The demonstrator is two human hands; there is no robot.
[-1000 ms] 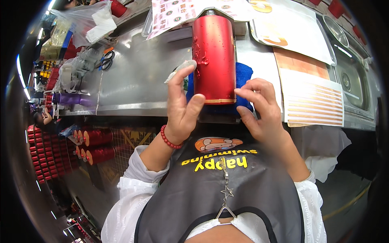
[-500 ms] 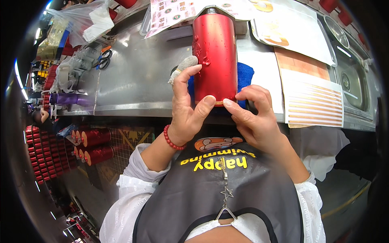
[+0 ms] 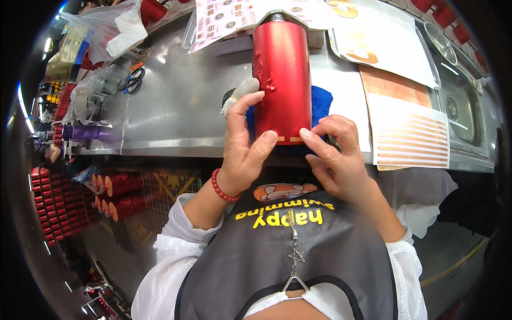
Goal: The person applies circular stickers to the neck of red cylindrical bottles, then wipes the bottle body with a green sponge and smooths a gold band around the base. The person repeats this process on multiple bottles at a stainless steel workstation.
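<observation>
A glossy red bottle [image 3: 282,80] with a raised pattern and water drops lies on a blue cloth [image 3: 322,101], its base toward me. My left hand [image 3: 240,149] grips its left side, the thumb on the red surface near the base and a grey fabric finger cover [image 3: 244,92] on one finger. At the base rim, narrow gold strip [image 3: 295,140] ends show with a small red gap between them. My right hand [image 3: 341,160] is closed at the right of the rim, its thumb tip pressed beside the gold. Its other fingers are curled and partly hidden.
To the right, a white sheet with gold strips [image 3: 410,141] lies on a wooden board [image 3: 392,80], before a metal sink [image 3: 458,106]. Scissors [image 3: 134,80] and a purple bottle [image 3: 88,132] are at left. Several red bottles [image 3: 125,184] stand below the steel counter.
My thumbs have moved apart along the base rim. Two gold ends with a red gap now show where one gold piece showed between the thumbs.
</observation>
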